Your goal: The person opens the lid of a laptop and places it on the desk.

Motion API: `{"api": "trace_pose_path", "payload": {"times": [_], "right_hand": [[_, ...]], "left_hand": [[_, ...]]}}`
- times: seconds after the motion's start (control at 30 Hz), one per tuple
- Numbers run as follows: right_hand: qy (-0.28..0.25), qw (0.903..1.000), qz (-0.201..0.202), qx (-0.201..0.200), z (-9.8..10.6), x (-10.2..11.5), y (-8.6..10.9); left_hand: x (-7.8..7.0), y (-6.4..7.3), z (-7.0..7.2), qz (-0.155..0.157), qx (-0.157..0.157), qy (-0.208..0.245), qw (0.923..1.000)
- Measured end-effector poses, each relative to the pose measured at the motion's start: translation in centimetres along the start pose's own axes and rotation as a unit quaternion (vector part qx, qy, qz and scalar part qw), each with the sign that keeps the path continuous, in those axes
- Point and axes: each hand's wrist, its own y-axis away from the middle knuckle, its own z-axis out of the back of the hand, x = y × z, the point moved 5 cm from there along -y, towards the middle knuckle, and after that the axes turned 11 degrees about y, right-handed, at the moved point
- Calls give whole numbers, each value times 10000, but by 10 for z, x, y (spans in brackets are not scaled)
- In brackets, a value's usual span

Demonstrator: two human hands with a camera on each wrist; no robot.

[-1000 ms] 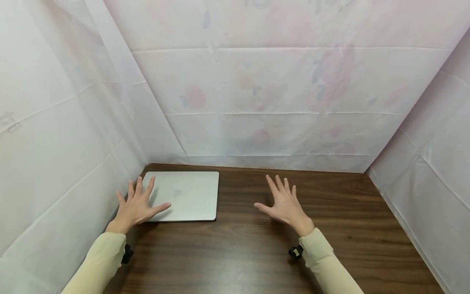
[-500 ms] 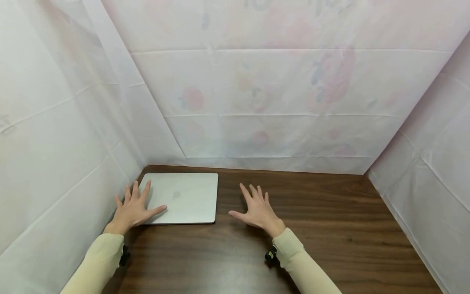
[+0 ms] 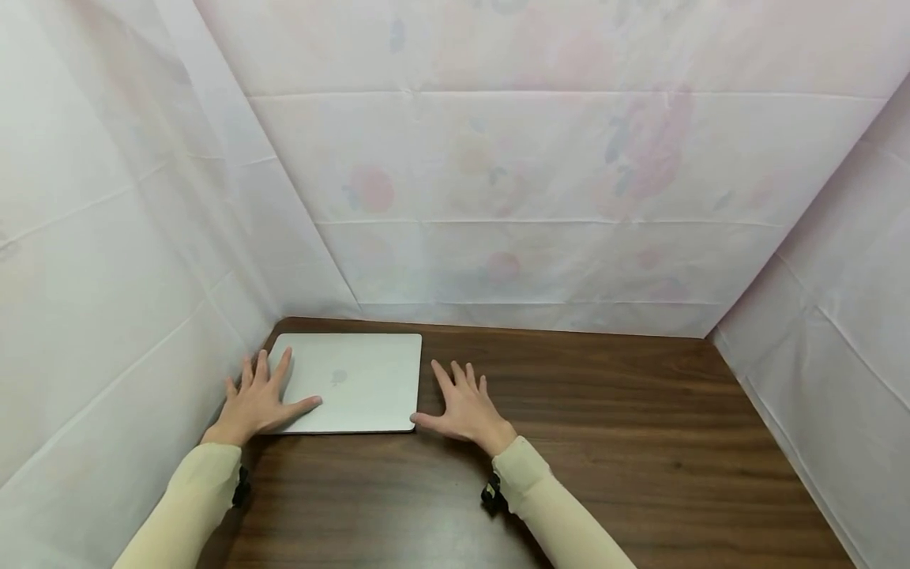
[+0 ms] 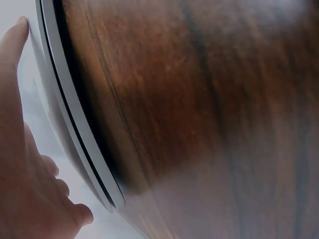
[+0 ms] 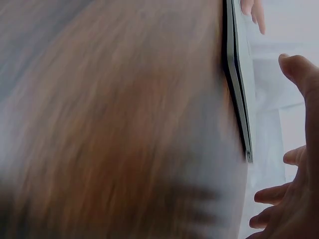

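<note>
A silver laptop (image 3: pixel 370 379), its lid closed and a logo in the middle, lies flat at the back left of the table. My left hand (image 3: pixel 253 405) is spread over its left side, thumb reaching across the lid. In the left wrist view the laptop's front edge (image 4: pixel 82 124) runs past the thumb. My right hand (image 3: pixel 465 411) stands just right of the laptop with fingers spread, its thumb tip right at the front right corner. The right wrist view shows the laptop's thin side (image 5: pixel 240 84) beside that spread hand (image 5: pixel 294 199). Neither hand grips anything.
The dark wood table (image 3: pixel 604 442) extends to the right and front. White printed cloth (image 3: pixel 498 197) hangs along the back, with more cloth (image 3: pixel 107 300) close beside the left hand and at the right. Dark wrist devices (image 3: pixel 492 494) sit under the pale sleeves.
My right hand has moved left across the table to the laptop's right edge. The left hand has stayed over the laptop's left side, and the laptop rests in place.
</note>
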Motion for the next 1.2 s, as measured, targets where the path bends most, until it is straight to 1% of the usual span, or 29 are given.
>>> {"api": "trace_pose_path", "payload": {"times": [0.17,0.23,0.43,0.6,0.87,1.03,1.2], "right_hand": [[159,9998,138,42,-7,14,-7],[262,9995,146,72,-9,19,-9],[306,9993,110,167,-16,31,-11],[385,9989,46,266,-25,36,-11],[316,9991,90,286,-29,43,-11],[451,9984,-6,332,-31,45,-13],[399,9985,-81,370,-31,47,-15]], "left_hand": [[0,-3,-3,34,158,50,9999],[-1,-3,-5,50,213,71,9997],[-1,-2,-7,104,299,120,9994],[2,-2,-9,202,399,189,9988],[9,2,-11,288,393,262,9985],[7,3,-13,330,419,317,9981],[5,1,-12,384,419,274,9980]]}}
